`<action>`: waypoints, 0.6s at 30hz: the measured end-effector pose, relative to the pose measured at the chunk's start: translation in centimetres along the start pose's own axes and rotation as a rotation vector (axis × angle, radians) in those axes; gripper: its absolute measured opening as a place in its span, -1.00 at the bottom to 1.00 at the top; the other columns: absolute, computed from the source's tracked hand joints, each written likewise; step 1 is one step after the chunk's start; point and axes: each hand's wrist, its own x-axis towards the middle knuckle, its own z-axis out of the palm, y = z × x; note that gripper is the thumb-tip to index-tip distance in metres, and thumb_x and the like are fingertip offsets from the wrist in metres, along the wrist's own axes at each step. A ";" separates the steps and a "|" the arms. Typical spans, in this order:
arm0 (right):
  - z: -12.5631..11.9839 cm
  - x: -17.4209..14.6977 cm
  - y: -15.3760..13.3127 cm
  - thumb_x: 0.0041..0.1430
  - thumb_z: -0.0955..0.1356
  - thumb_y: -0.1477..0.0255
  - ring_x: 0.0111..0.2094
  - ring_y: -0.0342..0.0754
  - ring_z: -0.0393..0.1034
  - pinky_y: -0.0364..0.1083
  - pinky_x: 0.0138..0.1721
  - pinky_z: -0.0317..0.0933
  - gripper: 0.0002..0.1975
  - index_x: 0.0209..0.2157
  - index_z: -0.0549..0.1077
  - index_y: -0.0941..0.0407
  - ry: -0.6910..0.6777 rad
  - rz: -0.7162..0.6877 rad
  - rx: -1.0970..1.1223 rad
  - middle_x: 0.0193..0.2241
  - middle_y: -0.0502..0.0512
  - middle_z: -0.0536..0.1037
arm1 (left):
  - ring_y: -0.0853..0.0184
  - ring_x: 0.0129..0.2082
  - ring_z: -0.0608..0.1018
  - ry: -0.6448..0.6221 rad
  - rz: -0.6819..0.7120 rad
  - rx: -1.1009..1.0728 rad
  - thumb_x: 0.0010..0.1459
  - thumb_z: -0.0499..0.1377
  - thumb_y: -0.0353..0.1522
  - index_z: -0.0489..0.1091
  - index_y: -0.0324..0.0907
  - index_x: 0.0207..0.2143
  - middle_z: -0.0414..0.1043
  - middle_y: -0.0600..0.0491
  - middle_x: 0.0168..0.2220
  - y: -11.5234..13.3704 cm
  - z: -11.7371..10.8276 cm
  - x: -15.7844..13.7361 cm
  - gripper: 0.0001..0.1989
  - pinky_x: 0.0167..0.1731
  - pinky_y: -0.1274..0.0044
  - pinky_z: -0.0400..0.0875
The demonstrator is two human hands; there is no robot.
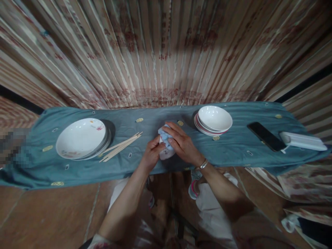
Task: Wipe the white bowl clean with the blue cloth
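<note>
In front of me, over the table's near side, my left hand [152,152] grips a small white ceramic dish [166,154] with a printed pattern. The dish is tilted and largely covered by my fingers, so whether it is a bowl or a cup is unclear. My right hand [183,144], with a silver bracelet at the wrist, is closed on a light blue cloth [163,134] pressed against the dish. Wooden chopsticks [120,148] lie to the left of my hands. Stacked white bowls [215,119] stand to the right.
A stack of large white plates [80,138] sits at the left on the teal tablecloth [145,121]. Toward the right end lie a black phone [266,136] and a white elongated object [303,140]. Pleated patterned curtains [166,69] hang behind the table.
</note>
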 end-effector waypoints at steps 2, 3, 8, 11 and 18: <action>-0.1 0.3 0.4 0.36 0.13 0.33 0.32 -0.05 0.04 0.09 0.34 -0.07 -0.56 0.23 0.26 0.04 0.018 0.049 0.071 0.28 0.12 0.24 | 0.36 -0.38 0.44 -0.019 -0.012 0.003 -0.04 0.34 -0.29 0.55 -0.22 -0.31 0.50 0.07 -0.40 0.2 0.2 -0.3 -0.77 -0.30 0.54 0.28; -0.2 0.4 0.8 0.36 0.13 0.32 0.32 -0.06 0.05 0.08 0.34 -0.08 -0.56 0.22 0.27 0.03 0.029 0.081 0.115 0.27 0.10 0.26 | 0.35 -0.36 0.45 -0.031 -0.022 0.003 -0.03 0.33 -0.29 0.55 -0.21 -0.28 0.51 0.06 -0.37 0.3 0.3 -0.4 -0.75 -0.28 0.53 0.29; -0.4 1.1 2.4 0.33 0.18 0.23 0.25 -0.06 0.18 0.04 0.31 -0.02 -0.56 0.16 0.35 0.00 0.059 0.275 0.360 0.20 0.03 0.37 | 0.27 -0.29 0.50 -0.044 -0.054 0.028 -0.04 0.35 -0.25 0.56 -0.21 -0.19 0.56 0.00 -0.30 0.7 0.7 -0.8 -0.66 -0.22 0.49 0.32; -0.4 1.4 2.9 0.31 0.18 0.18 0.18 -0.03 0.28 0.03 0.24 0.09 -0.54 0.14 0.38 0.03 0.045 0.355 0.451 0.16 0.06 0.42 | 0.25 -0.30 0.52 -0.038 -0.066 0.035 -0.04 0.35 -0.24 0.56 -0.22 -0.17 0.57 -0.01 -0.29 0.8 0.6 -0.8 -0.63 -0.25 0.48 0.33; -0.4 1.1 3.3 0.33 0.16 0.14 0.23 -0.04 0.22 0.02 0.29 0.01 -0.51 0.16 0.36 0.03 0.071 0.293 0.372 0.18 0.08 0.39 | 0.24 -0.30 0.52 -0.042 -0.070 0.012 -0.06 0.36 -0.26 0.57 -0.23 -0.20 0.57 -0.01 -0.31 0.7 0.6 -0.6 -0.65 -0.23 0.48 0.33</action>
